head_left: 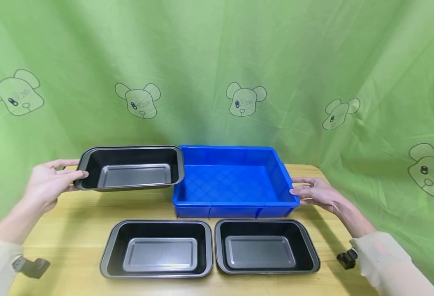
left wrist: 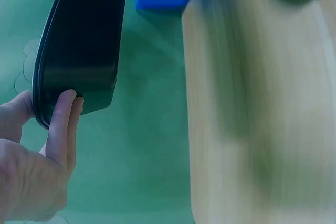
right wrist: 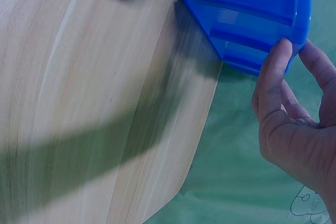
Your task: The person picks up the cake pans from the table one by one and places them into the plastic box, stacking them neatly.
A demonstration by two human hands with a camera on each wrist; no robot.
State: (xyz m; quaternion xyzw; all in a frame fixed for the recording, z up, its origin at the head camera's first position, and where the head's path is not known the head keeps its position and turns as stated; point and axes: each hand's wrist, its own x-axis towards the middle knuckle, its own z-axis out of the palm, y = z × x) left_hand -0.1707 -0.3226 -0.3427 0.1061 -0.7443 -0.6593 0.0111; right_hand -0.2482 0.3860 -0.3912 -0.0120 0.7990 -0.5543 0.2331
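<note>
– What does your left hand [head_left: 48, 184] pinch?
– A raised, black, rectangular metal pan [head_left: 135, 176], by its left end, left of the blue plastic bin [head_left: 235, 211]. Your right hand [head_left: 319, 193] grips that bin's right rim.

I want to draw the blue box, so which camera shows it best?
The head view: nearly the whole blue box shows, inside and rim. The left wrist view shows just a small outside piece; the right wrist view, part of its outside, cut off on top.
</note>
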